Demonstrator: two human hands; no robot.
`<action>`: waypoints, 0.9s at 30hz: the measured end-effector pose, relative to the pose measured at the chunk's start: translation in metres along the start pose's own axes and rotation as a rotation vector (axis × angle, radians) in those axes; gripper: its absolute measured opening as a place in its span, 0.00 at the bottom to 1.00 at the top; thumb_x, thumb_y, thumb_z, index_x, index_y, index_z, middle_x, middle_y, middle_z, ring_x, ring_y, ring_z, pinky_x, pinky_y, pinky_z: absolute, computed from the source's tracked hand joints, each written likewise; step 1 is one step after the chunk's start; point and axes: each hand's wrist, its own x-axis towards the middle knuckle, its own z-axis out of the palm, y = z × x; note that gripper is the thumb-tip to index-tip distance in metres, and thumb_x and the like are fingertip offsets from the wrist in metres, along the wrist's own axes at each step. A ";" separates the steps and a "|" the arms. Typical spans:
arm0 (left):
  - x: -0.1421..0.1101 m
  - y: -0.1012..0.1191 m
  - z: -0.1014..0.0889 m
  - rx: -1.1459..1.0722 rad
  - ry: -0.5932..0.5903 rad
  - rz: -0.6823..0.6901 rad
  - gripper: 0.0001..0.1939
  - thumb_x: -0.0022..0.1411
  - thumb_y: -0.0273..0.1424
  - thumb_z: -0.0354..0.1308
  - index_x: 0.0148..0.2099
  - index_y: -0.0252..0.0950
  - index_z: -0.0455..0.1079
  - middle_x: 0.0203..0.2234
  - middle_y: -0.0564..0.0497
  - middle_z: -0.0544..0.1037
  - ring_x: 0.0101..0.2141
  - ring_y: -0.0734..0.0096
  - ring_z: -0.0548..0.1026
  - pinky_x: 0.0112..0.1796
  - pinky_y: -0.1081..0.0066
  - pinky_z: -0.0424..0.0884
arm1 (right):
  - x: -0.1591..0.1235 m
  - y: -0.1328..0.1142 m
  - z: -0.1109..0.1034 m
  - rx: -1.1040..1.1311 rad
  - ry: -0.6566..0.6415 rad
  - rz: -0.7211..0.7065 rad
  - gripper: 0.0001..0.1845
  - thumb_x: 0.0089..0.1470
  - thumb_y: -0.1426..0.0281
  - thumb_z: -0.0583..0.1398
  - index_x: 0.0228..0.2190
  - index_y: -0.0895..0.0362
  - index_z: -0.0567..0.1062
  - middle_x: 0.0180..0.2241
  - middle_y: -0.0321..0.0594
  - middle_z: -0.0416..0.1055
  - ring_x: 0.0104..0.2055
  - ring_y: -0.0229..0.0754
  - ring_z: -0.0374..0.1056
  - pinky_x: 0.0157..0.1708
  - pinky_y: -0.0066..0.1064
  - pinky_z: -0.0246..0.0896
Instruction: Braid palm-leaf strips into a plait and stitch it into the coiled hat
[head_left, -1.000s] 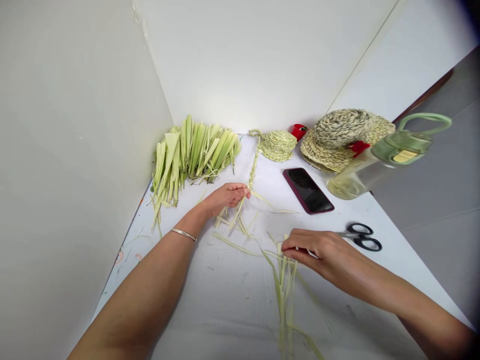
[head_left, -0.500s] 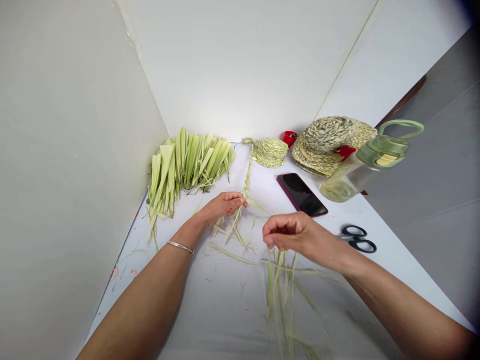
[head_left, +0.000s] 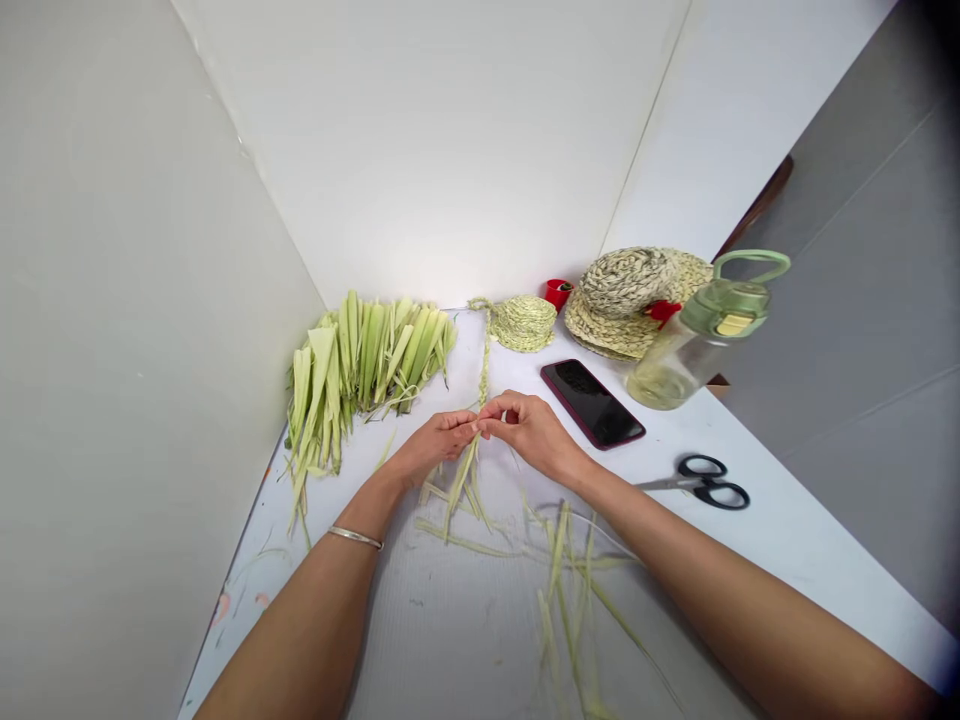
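My left hand (head_left: 433, 449) and my right hand (head_left: 528, 431) meet at the lower end of a narrow plaited palm-leaf braid (head_left: 484, 372), their fingertips pinching it. The braid rises to a small coiled plait (head_left: 523, 324) at the back. Loose pale green strands (head_left: 461, 490) hang from the braid below my hands. A second spread of long strips (head_left: 568, 600) lies nearer me, under my right forearm. A thick bundle of cut green palm leaves (head_left: 360, 375) stands to the left of my left hand, apart from it.
A black phone in a maroon case (head_left: 592, 403) lies right of my hands, with scissors (head_left: 703, 482) further right. Woven straw mats (head_left: 634, 305), a red cup (head_left: 557, 293) and a clear bottle with a green lid (head_left: 697, 345) stand behind on the white table (head_left: 787, 540), against white walls (head_left: 435, 150).
My right hand has moved left from above the loose strips and now joins my left hand on the braid. The view has also shifted, with the table's objects sitting lower and further left.
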 end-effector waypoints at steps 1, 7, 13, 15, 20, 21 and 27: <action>0.000 0.000 0.000 -0.003 -0.002 0.000 0.24 0.60 0.51 0.60 0.37 0.33 0.70 0.19 0.62 0.50 0.21 0.79 0.44 0.23 0.73 0.42 | -0.001 0.001 0.000 -0.010 0.024 -0.011 0.05 0.52 0.70 0.62 0.26 0.56 0.78 0.29 0.35 0.70 0.30 0.37 0.61 0.32 0.30 0.52; -0.002 0.003 0.000 -0.018 -0.006 0.000 0.21 0.62 0.48 0.59 0.33 0.34 0.67 0.20 0.61 0.51 0.21 0.78 0.45 0.23 0.73 0.42 | 0.000 0.007 0.005 -0.006 0.123 -0.030 0.03 0.50 0.72 0.63 0.28 0.55 0.72 0.34 0.37 0.68 0.40 0.41 0.64 0.44 0.34 0.57; -0.002 0.006 -0.004 -0.003 0.000 0.016 0.20 0.61 0.48 0.60 0.33 0.34 0.67 0.19 0.61 0.51 0.21 0.78 0.44 0.23 0.73 0.42 | -0.001 0.010 0.010 0.131 0.026 0.055 0.06 0.60 0.66 0.56 0.34 0.55 0.65 0.32 0.35 0.70 0.36 0.41 0.69 0.42 0.36 0.63; -0.002 0.007 -0.005 0.003 0.010 0.017 0.20 0.61 0.48 0.60 0.32 0.34 0.66 0.19 0.61 0.52 0.21 0.78 0.43 0.23 0.73 0.42 | -0.001 0.007 0.008 0.201 -0.055 0.095 0.10 0.64 0.62 0.51 0.34 0.55 0.64 0.33 0.37 0.70 0.33 0.39 0.71 0.39 0.35 0.65; 0.000 0.006 -0.004 0.044 0.003 -0.013 0.20 0.61 0.48 0.60 0.33 0.34 0.67 0.19 0.61 0.54 0.21 0.78 0.44 0.23 0.73 0.42 | 0.001 0.004 -0.001 0.311 -0.259 0.180 0.08 0.60 0.65 0.55 0.33 0.57 0.66 0.29 0.37 0.71 0.27 0.36 0.69 0.30 0.29 0.65; 0.000 0.005 -0.004 0.060 -0.001 -0.022 0.20 0.61 0.48 0.59 0.33 0.34 0.67 0.19 0.61 0.54 0.21 0.78 0.44 0.23 0.73 0.42 | 0.002 0.004 -0.003 0.309 -0.278 0.188 0.07 0.59 0.67 0.56 0.32 0.57 0.66 0.27 0.35 0.70 0.25 0.34 0.67 0.27 0.27 0.63; -0.001 0.007 -0.003 0.218 -0.014 -0.064 0.20 0.64 0.48 0.54 0.35 0.35 0.65 0.18 0.62 0.50 0.21 0.77 0.45 0.23 0.72 0.43 | 0.004 0.009 -0.008 0.219 -0.219 0.169 0.10 0.55 0.73 0.57 0.24 0.60 0.72 0.20 0.31 0.64 0.23 0.31 0.55 0.24 0.25 0.49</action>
